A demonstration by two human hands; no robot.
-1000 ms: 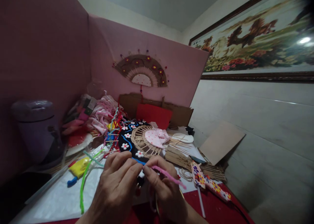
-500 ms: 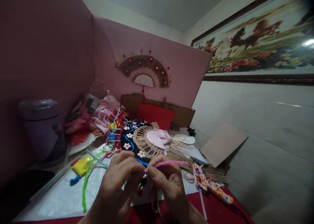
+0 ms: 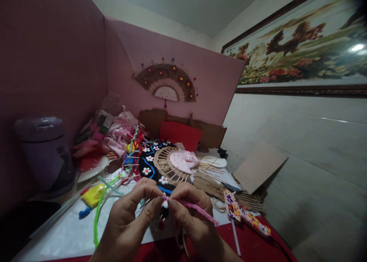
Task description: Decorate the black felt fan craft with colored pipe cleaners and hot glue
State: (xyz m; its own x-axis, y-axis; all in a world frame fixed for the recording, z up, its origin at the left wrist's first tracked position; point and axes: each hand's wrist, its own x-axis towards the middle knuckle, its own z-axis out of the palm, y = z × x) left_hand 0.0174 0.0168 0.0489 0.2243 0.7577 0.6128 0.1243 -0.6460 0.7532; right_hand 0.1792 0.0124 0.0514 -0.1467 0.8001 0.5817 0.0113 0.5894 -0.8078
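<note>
The 2 hands meet over the near end of the black flowered fan [image 3: 161, 165]. The left hand [image 3: 130, 210] is narrowed, thumb and forefinger pinching a pink fuzzy strand [image 3: 201, 210]; the right hand [image 3: 193, 212] pinches that strand just beside them, its tail hanging out rightward from the fan. Left of the fan lie a green fuzzy stem [image 3: 98, 214] and a yellow packet [image 3: 94, 196]. Right of it, nearer the viewer, a flower-patterned glue gun [image 3: 246, 217] rests on the surface [image 3: 254, 243]. Behind the fan leans red card [image 3: 181, 135].
</note>
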